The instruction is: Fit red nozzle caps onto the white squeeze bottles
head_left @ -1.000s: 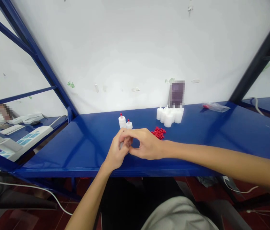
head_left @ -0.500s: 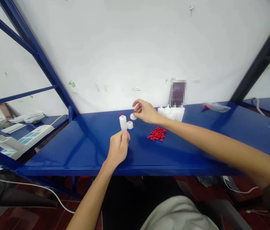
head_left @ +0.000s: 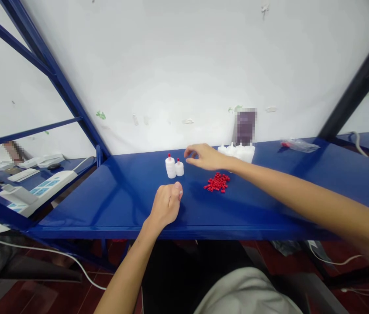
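Two small stacks of white nozzle lids stand on the blue table [head_left: 105, 205]: a taller stack [head_left: 170, 167] and a shorter stack [head_left: 179, 169] right beside it, each topped by a red tip cap. My right hand [head_left: 205, 157] hovers just right of the shorter stack, thumb and fingers apart, nothing visible between them. Nearer to me, my left hand [head_left: 166, 205] is closed in front of the stacks, thumb against the curled fingers; whatever is inside it is hidden. Loose red tip caps [head_left: 217, 182] lie in a pile below my right forearm.
A group of white nozzle lids [head_left: 238, 153] stands behind my right wrist, partly covered by it. A clear plastic bag [head_left: 300, 145] with something red lies at the back right. A white power strip [head_left: 48, 189] is on the left side, and blue frame posts rise at both sides.
The white lid with a red tip that my right hand held is now on the shorter stack, which is taller. My right hand has let go and moved slightly right; my left hand stays closed.
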A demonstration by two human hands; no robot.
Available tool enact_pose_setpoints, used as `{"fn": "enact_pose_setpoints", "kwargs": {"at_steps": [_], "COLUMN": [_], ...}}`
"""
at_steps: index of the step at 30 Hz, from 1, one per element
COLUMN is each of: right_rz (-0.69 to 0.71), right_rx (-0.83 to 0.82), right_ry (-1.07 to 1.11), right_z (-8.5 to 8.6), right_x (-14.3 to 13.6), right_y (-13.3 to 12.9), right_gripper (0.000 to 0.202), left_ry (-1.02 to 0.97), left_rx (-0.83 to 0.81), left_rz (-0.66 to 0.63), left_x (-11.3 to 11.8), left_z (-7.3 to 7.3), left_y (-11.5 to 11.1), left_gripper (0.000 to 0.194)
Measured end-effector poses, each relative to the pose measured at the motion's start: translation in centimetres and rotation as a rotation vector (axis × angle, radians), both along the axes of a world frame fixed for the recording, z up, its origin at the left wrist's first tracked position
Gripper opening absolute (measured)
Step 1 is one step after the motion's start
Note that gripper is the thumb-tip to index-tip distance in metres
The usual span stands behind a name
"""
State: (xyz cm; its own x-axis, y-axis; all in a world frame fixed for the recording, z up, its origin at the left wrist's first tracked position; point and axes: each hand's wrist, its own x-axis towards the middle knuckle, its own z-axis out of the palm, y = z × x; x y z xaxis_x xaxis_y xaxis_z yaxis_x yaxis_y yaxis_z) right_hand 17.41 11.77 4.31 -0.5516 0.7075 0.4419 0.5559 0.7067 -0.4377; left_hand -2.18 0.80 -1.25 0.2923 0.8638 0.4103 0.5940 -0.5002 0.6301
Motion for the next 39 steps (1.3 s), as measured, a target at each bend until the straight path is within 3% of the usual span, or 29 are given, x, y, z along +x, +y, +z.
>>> {"fn": "enact_pose_setpoints", "kwargs": {"at_steps": [6, 10, 14, 18, 23, 28, 35, 39], "right_rz": [0.001, 0.035, 0.092, 0.137, 0.086, 0.177, 0.139, 0.183], "right_rx": [0.093, -0.01, -0.059, -0.044, -0.095, -0.224, -0.076, 0.002], "right_ry": [-0.46, -0.631, -0.653, -0.647, -0.642, -0.648, -0.631, -0.535], "right_z": [0.3, 0.4, -0.1, -0.3, 1.0, 1.5, -0.7, -0.9], "right_x": [3.4, 3.8, 3.1, 2.0, 2.2, 3.1, 2.0, 0.9], "right_y": [-4.6, -5.7, -5.1, -4.6, -4.6, -4.6, -3.7, -4.0], "right_gripper": [0.025, 0.025, 0.018, 0.017, 0.021, 0.017, 0.008, 0.007], "left_ry": [0.01, 0.035, 0.047, -0.006, 0.049, 0.137, 0.193, 0.173], "left_rx": [0.011, 0.005, -0.003, -0.037, -0.028, -0.018, 0.001, 0.011], "left_rz": [-0.002, -0.033, -0.058, -0.005, -0.015, -0.024, -0.033, -0.009], "left_x": [0.2, 0.3, 0.3, 0.3, 0.6, 0.9, 1.0, 0.9], "left_z": [0.0, -0.2, -0.2, 0.0, 0.3, 0.6, 0.6, 0.5], "left_y": [0.2, 0.5, 0.4, 0.2, 0.2, -0.1, -0.3, -0.1], "left_gripper": [0.02, 0.027, 0.03, 0.028, 0.031, 0.032, 0.032, 0.033]}}
